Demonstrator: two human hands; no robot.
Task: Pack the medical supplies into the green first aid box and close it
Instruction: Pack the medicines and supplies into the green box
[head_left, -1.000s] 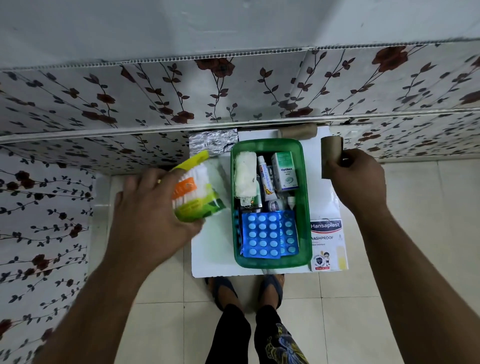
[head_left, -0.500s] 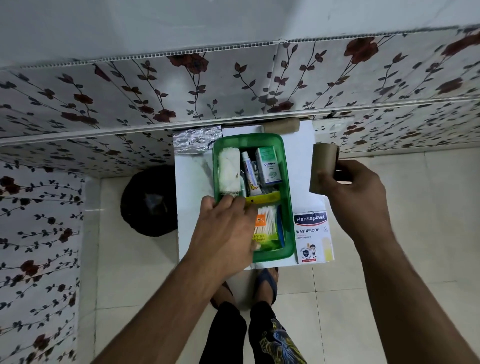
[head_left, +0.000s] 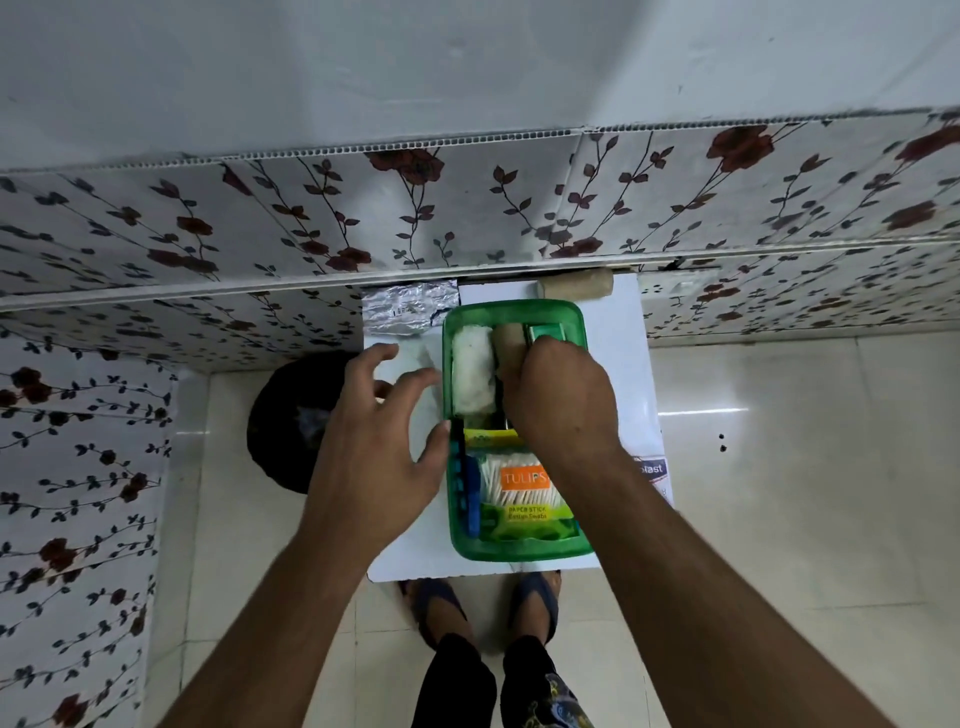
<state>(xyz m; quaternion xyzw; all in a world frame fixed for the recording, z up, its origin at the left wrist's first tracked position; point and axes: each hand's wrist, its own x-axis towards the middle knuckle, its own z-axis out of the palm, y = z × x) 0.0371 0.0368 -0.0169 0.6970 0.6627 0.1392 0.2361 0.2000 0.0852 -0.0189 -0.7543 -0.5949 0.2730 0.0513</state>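
The green first aid box (head_left: 519, 552) stands open on a small white table (head_left: 410, 551). Inside lie a white gauze roll (head_left: 472, 374), a cotton swab pack (head_left: 524, 493) at the near end and a blue blister strip (head_left: 470, 493) along the left wall. My right hand (head_left: 561, 400) reaches into the box, shut on a brown bandage roll (head_left: 508, 343) beside the gauze. My left hand (head_left: 379, 452) hovers open just left of the box, thumb touching its rim. A plaster box (head_left: 652, 470) lies right of the box, mostly hidden by my right arm.
A second brown roll (head_left: 574, 288) lies at the table's far edge against the floral wall. A foil pack (head_left: 408, 312) sits at the far left corner. A black bin (head_left: 285, 421) stands on the floor left of the table. My feet (head_left: 488, 603) are under the near edge.
My right hand has carried the brown roll from the right of the table into the box. My left hand has let go of the swab pack and drawn back to the box's left side.
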